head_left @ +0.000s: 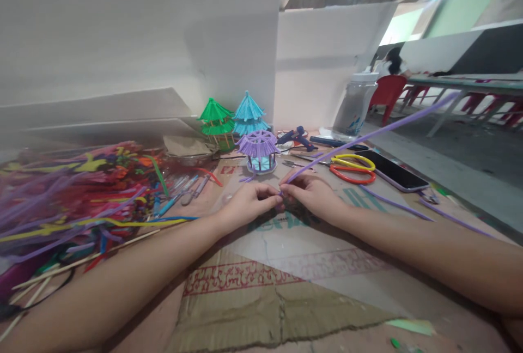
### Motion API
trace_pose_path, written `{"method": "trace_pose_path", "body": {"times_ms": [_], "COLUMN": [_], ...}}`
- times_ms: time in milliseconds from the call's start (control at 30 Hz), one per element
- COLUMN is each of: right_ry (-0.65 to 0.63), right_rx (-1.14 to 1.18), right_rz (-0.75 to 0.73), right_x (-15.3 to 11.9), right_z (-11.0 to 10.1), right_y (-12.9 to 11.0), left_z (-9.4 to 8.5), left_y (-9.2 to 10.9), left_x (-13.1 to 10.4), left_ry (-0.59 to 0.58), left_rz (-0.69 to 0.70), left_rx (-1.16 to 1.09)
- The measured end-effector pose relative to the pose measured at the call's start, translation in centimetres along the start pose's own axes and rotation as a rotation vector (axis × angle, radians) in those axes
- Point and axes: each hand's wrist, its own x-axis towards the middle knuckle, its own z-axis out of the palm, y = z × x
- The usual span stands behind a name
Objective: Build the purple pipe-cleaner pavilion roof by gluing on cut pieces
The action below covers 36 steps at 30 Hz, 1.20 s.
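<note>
A long purple pipe cleaner [368,134] runs up and to the right from my fingertips. My right hand [309,192] pinches it close to its lower end. Against that same end, my left hand [258,199] is closed, thumb and fingertips together, nearly touching the right. Just behind my hands stands a small purple-roofed pavilion model [258,151] with a pale blue body. Farther back are a green tiered-roof model [216,121] and a light blue one [249,113]. Scissors [353,169] with yellow and orange handles lie to the right of my right hand.
Colourful pipe cleaners [102,189] are heaped at the left, with thin wooden sticks [90,257] in front. A dark blue glue gun [297,138], a phone [392,170] and a clear bottle [354,105] stand or lie at the right. Cardboard [245,315] covers the table. A person sits far right.
</note>
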Motion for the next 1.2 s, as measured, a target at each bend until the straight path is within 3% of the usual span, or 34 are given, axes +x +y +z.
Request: {"method": "trace_pose_path", "body": {"times_ms": [233, 400, 733, 933, 1200], "right_ry": [0.029, 0.026, -0.132, -0.089, -0.204], "right_rx": [-0.024, -0.053, 0.064, -0.107, -0.129], "right_rz": [-0.084, -0.063, -0.029, -0.033, -0.006], "right_x": [0.1, 0.3, 0.4, 0.3, 0.5], "right_z": [0.1, 0.1, 0.5, 0.2, 0.0], "right_y": [0.3, 0.5, 1.4, 0.6, 0.4], "left_z": [0.2, 0.1, -0.5, -0.7, -0.8], "left_y": [-0.3, -0.8, -0.7, -1.3, -0.7], "left_x": [0.1, 0.2, 0.5, 0.5, 0.3], "left_ry": [0.037, 0.041, 0.117, 0.181, 0.199], "left_rz": [-0.023, -0.006, -0.003, -0.015, -0.010], "left_rx": [-0.064, -0.094, -0.096, -0.102, -0.062]}}
